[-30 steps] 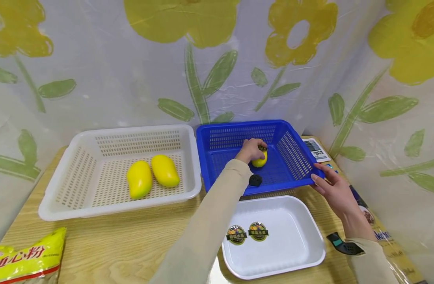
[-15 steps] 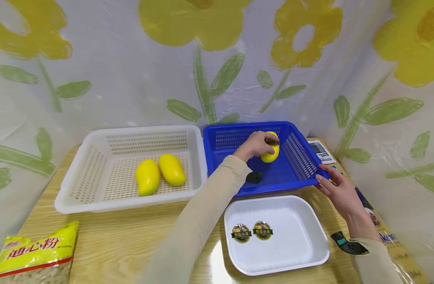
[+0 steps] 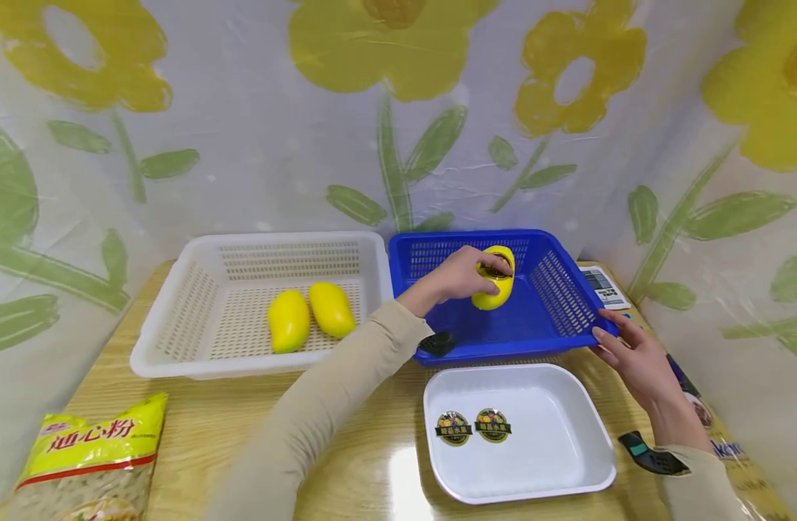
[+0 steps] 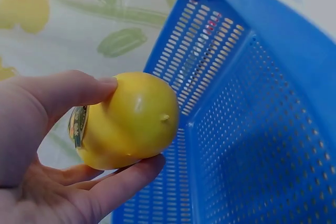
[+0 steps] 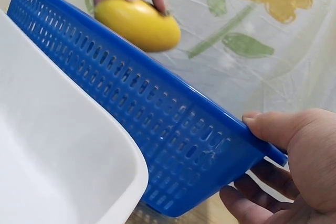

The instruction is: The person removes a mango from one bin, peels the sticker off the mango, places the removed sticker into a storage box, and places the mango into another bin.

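Observation:
My left hand (image 3: 462, 275) holds a yellow mango (image 4: 144, 111) above the blue basket (image 3: 554, 293), thumb on one side and fingers on the other. A dark round label (image 4: 79, 124) is on the mango's side, partly under the hand in the head view. At the basket's front right corner, my right hand (image 3: 642, 362) grips the rim, thumb on top and fingers underneath. Two more mangoes, one on the left (image 3: 289, 320) and one on the right (image 3: 332, 310), lie side by side in the white basket (image 3: 170, 318).
In front of the blue basket stands a white tray (image 3: 554, 441), with two round labels (image 3: 492, 425) at its left. A yellow pasta bag (image 3: 88, 463) lies at the front left. Printed packages (image 3: 605, 287) line the right edge, and a flowered curtain (image 3: 274, 166) hangs behind.
My left hand has lifted the mango from the blue basket's floor to about rim height. The right hand keeps its grip on the corner. The head view has turned slightly left.

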Demonstrator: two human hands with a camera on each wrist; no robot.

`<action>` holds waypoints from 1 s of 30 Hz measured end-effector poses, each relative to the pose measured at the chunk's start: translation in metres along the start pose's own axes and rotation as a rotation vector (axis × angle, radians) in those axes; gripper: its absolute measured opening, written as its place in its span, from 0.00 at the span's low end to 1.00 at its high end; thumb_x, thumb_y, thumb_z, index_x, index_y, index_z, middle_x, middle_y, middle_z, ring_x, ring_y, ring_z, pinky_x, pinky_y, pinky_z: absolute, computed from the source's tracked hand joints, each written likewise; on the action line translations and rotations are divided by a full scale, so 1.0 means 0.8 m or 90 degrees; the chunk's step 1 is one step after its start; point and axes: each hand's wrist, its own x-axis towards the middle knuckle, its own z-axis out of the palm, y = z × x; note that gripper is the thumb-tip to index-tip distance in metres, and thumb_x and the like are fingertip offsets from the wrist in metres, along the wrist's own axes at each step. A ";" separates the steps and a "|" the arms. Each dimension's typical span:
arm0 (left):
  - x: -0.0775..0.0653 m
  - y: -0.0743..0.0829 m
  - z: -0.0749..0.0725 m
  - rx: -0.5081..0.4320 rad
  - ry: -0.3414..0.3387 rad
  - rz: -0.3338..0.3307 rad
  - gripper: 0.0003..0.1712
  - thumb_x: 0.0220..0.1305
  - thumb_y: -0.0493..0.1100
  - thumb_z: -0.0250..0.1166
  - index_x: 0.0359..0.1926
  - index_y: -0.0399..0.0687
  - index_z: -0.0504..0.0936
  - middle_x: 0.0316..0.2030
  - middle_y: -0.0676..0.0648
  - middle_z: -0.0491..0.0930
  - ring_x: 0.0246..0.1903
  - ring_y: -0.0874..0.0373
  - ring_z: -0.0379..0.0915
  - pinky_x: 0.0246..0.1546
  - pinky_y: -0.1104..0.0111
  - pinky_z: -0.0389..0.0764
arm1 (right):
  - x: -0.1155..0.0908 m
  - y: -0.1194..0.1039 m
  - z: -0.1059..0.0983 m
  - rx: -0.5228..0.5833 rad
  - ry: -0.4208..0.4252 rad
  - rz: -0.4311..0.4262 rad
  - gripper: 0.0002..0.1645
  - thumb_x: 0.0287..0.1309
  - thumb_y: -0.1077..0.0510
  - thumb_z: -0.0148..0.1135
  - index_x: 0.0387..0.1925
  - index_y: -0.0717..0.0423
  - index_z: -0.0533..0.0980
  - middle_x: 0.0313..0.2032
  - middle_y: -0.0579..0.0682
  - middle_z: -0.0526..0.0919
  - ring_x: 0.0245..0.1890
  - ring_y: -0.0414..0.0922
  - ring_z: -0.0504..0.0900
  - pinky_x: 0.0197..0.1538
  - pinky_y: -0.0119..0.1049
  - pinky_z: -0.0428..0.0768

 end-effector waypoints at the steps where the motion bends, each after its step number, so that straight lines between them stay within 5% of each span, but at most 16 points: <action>1: -0.005 0.000 -0.002 0.000 -0.001 0.006 0.20 0.60 0.34 0.69 0.54 0.51 0.85 0.58 0.47 0.76 0.57 0.54 0.70 0.41 0.72 0.79 | -0.001 0.000 -0.001 -0.003 -0.001 0.001 0.43 0.66 0.50 0.61 0.74 0.58 0.53 0.65 0.62 0.55 0.45 0.29 0.79 0.47 0.25 0.80; 11: -0.080 0.013 -0.030 0.054 -0.011 0.048 0.19 0.62 0.39 0.68 0.55 0.55 0.84 0.66 0.43 0.64 0.64 0.51 0.60 0.49 0.66 0.78 | 0.003 0.004 -0.005 0.046 -0.023 -0.011 0.42 0.66 0.53 0.60 0.74 0.59 0.53 0.56 0.47 0.65 0.43 0.31 0.81 0.46 0.26 0.80; 18: -0.138 0.027 -0.040 0.086 0.005 0.074 0.18 0.62 0.42 0.68 0.54 0.58 0.84 0.68 0.43 0.60 0.68 0.51 0.53 0.61 0.56 0.68 | 0.007 0.010 -0.007 0.086 -0.037 -0.023 0.36 0.68 0.58 0.58 0.72 0.58 0.56 0.53 0.44 0.67 0.43 0.32 0.81 0.46 0.26 0.81; 30: -0.238 0.002 -0.024 0.035 -0.015 0.071 0.18 0.59 0.41 0.71 0.51 0.59 0.85 0.70 0.42 0.59 0.70 0.46 0.51 0.59 0.54 0.70 | 0.011 0.015 -0.004 0.137 -0.058 -0.028 0.35 0.68 0.61 0.57 0.72 0.57 0.56 0.53 0.44 0.68 0.44 0.33 0.82 0.47 0.26 0.80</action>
